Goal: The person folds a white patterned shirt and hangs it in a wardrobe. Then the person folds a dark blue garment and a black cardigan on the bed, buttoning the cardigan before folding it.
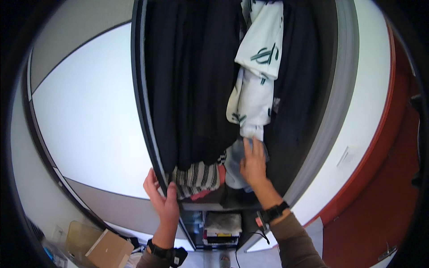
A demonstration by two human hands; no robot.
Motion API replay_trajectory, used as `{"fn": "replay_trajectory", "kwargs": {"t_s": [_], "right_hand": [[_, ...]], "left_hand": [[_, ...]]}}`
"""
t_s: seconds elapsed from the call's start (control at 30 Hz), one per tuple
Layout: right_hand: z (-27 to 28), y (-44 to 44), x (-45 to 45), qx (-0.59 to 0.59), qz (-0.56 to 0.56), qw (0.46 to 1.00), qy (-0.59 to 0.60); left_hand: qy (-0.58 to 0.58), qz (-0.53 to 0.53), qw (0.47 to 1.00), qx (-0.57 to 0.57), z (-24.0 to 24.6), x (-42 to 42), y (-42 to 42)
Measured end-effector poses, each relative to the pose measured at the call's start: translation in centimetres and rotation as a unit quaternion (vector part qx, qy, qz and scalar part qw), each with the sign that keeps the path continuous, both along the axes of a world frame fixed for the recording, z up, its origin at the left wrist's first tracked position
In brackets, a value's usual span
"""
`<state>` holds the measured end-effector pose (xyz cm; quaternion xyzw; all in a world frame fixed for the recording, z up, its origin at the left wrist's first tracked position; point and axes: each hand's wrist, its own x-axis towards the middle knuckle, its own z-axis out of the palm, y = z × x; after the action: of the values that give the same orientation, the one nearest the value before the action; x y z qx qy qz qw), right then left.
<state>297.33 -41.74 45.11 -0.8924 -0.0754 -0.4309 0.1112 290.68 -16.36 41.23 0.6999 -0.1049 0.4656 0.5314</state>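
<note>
My left hand [163, 197] grips the dark frame edge [142, 83] of a wardrobe's sliding door, its thumb on the inner side. Inside the wardrobe, my right hand [254, 164] rests with extended fingers over a grey-blue folded garment [233, 167]. Its fingertips reach the lower end of a white hanging garment [256, 97] with green cactus prints. Between my hands, a striped knitted cloth [197, 177] lies on top of a pinkish-red cloth [204, 193]. Black clothes [194, 83] hang above the striped cloth.
A lower compartment holds a stack of folded cloths [223, 222]. At lower left stands a cardboard box [112, 249] beside a yellowish translucent container [80, 238]. A black cable [237, 256] runs down to the floor. At right are a white wall [358, 117] and a red-brown door [368, 201].
</note>
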Motion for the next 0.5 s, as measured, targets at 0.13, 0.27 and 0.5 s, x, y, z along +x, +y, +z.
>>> {"fn": "replay_trajectory", "kwargs": {"t_s": [0.13, 0.27, 0.5], "right_hand": [[-11.0, 0.2, -9.9, 0.050, 0.086, 0.984, 0.145], [-16.3, -1.3, -18.7, 0.113, 0.063, 0.962, 0.242], [-19.2, -10.6, -33.2, 0.222, -0.065, 0.933, 0.276]], "left_hand": [[-0.010, -0.047, 0.999, 0.010, 0.6, -0.8, -0.5], [-0.001, -0.115, 0.993, 0.015, 0.9, -2.1, -3.1], [0.003, -0.164, 0.986, -0.037, -1.0, -1.6, -10.8]]}}
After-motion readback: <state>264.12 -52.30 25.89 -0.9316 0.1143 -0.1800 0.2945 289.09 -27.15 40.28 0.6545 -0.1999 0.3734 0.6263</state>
